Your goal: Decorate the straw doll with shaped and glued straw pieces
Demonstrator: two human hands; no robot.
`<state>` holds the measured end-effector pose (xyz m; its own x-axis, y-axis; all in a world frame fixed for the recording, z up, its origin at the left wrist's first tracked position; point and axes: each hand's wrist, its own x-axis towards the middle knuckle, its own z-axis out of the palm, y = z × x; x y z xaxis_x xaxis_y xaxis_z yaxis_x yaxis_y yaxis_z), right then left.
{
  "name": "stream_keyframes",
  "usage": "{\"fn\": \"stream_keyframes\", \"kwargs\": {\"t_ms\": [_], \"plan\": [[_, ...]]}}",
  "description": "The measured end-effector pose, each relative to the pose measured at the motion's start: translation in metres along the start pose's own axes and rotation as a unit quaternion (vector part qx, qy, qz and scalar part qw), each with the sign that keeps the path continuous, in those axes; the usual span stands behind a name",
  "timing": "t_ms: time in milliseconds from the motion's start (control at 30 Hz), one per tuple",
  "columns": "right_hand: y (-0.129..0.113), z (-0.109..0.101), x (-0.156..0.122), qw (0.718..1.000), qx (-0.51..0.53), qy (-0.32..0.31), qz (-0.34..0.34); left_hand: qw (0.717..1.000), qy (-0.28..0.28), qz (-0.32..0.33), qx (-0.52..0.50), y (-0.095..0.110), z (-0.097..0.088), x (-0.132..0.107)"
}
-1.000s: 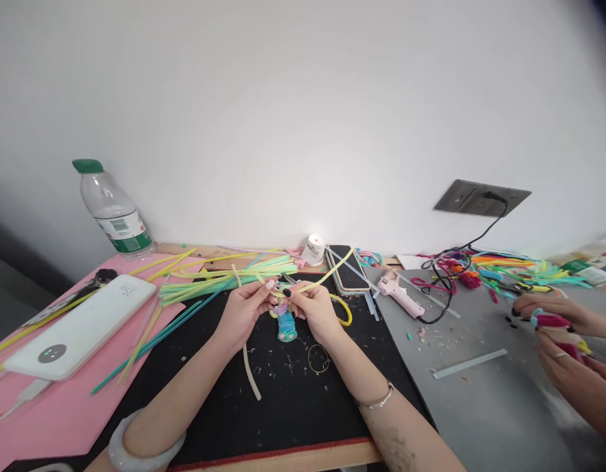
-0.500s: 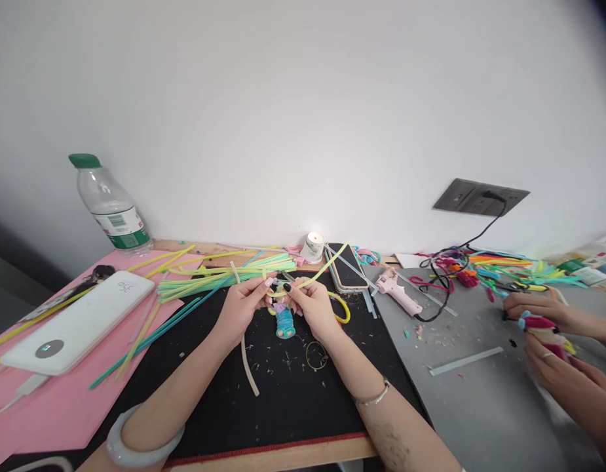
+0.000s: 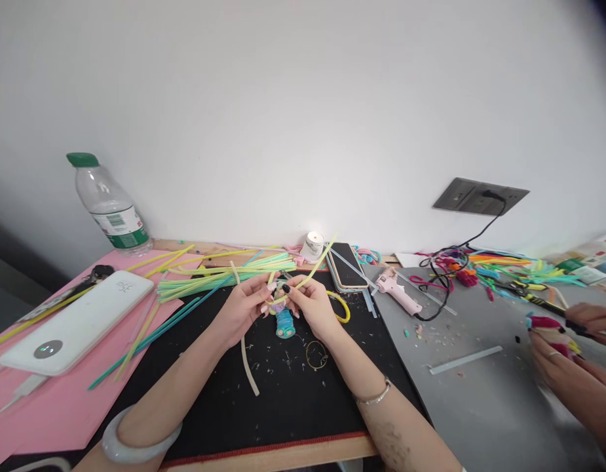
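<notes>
A small pipe-cleaner doll (image 3: 285, 324) with a blue lower body is held between my two hands over the black mat. My left hand (image 3: 247, 303) pinches at the doll's upper part from the left. My right hand (image 3: 310, 303) is closed on a pale yellow pipe cleaner (image 3: 323, 257), whose free end sticks up to the right, its thumb pressing it at the doll's top. Fingers hide most of the doll's head. A cream pipe cleaner (image 3: 249, 372) lies on the mat below my left hand. Nearby are a yellow coil (image 3: 342, 308) and a thin wire ring (image 3: 314, 354).
Pale green pipe cleaners (image 3: 224, 278) lie behind my left hand. A white power bank (image 3: 81, 321) and bottle (image 3: 113, 213) stand left. A phone (image 3: 348, 267), pink glue gun (image 3: 398, 293) and glue stick (image 3: 464, 360) are right. Farther right, a co-worker's hands (image 3: 553, 357) hold another doll and pliers.
The yellow pipe cleaner's free end has swung slightly left, and my fingers have shifted a little on the doll. The co-worker's far hand has moved right and now holds the pliers.
</notes>
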<state>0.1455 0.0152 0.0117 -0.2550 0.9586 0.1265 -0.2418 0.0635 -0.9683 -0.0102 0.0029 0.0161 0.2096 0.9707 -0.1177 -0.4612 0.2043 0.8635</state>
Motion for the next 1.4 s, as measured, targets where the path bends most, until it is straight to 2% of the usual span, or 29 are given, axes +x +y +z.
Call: {"fn": "stream_keyframes", "kwargs": {"t_ms": [500,567,667,800,1033,1400], "plan": [[0.001,-0.006,0.002,0.997,0.027,-0.044,0.054,0.991,-0.063,-0.033,0.11,0.0,0.001,-0.003],[0.002,-0.005,0.002,0.998,0.035,-0.027,0.046,0.994,-0.06,-0.026,0.085,-0.002,0.001,-0.003],[0.004,-0.005,0.003,0.997,0.062,0.032,0.022,0.999,-0.051,-0.013,0.011,-0.006,0.002,0.0],[0.003,-0.002,0.002,0.992,0.102,0.078,0.002,0.995,-0.067,0.003,-0.071,-0.011,0.004,0.002],[0.0,0.002,-0.002,0.992,0.119,0.029,0.003,0.988,-0.029,0.013,-0.15,-0.01,0.005,0.001],[-0.004,-0.003,-0.001,0.995,0.095,0.011,0.018,0.993,-0.035,0.016,-0.109,-0.006,0.005,0.001]]}}
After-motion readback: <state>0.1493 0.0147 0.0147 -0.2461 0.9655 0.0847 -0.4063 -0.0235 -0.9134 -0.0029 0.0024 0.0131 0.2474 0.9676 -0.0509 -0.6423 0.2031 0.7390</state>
